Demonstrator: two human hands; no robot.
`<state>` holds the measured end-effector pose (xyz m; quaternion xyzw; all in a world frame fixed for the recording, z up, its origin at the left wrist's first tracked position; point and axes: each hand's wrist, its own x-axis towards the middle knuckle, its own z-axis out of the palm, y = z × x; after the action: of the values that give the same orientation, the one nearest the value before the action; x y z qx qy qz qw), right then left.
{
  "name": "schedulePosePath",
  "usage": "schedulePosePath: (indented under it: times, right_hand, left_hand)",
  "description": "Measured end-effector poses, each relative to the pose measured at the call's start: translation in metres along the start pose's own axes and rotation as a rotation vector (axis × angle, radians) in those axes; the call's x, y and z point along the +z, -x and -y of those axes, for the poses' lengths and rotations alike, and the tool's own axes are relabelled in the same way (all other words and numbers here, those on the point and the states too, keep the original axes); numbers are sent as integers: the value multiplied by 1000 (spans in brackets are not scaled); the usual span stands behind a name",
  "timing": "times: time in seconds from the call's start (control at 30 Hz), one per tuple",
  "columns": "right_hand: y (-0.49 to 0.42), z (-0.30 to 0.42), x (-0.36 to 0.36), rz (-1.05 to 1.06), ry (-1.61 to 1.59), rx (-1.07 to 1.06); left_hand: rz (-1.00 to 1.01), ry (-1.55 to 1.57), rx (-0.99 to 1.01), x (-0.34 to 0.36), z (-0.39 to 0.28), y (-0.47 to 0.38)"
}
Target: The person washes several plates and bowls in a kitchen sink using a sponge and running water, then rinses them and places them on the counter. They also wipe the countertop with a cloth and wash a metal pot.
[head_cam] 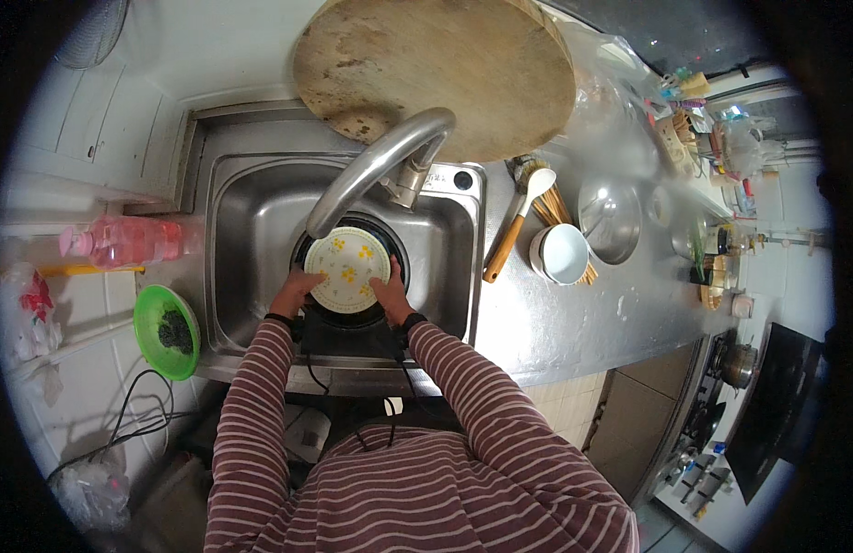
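Over the stainless steel sink [250, 207], a pale plate with yellow flowers [348, 269] is held level between both hands. My left hand [299, 292] grips its left rim, thumb on the upper face. On the opposite rim, my right hand [392, 290] holds it the same way. A round black pan or basin [401, 259] lies beneath the plate in the sink; its contents are hidden. The curved metal faucet [371, 173] reaches over the plate's upper edge. Whether water is running cannot be told.
Right of the sink are a white spoon with wooden handle [506, 247], chopsticks [552, 204], white bowls [565, 254] and a metal bowl [609, 221]. A round wooden cutting board [440, 69] stands behind the faucet. At left are a green bowl [147, 325] and a pink bottle [133, 240].
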<state>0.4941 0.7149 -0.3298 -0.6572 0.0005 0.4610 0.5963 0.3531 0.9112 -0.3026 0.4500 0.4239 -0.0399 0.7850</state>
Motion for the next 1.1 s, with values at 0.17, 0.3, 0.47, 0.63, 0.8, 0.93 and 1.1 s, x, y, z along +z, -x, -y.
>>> schedulePosePath:
  times: [0.17, 0.3, 0.47, 0.63, 0.8, 0.93, 1.1]
  right_hand:
    - [1, 8, 1, -12, -134, 128]
    - [9, 29, 7, -25, -82, 197]
    - [57, 69, -24, 72, -75, 74]
    - [136, 134, -138, -28, -607, -89]
    - [161, 178, -232, -258, -659, -140]
    - [118, 179, -272, -141, -653, -143]
    - [104, 162, -278, -247, -793, -23]
  left_hand:
    - [26, 7, -36, 11, -9, 16]
    - [7, -197, 48, 14, -17, 30]
    - [-17, -782, 403, 5, -23, 47]
    - [58, -890, 552, -9, -50, 67]
    - [-64, -185, 90, 37, -79, 118]
    - [-122, -259, 119, 81, -96, 161]
    - [-230, -200, 129, 71, -79, 170]
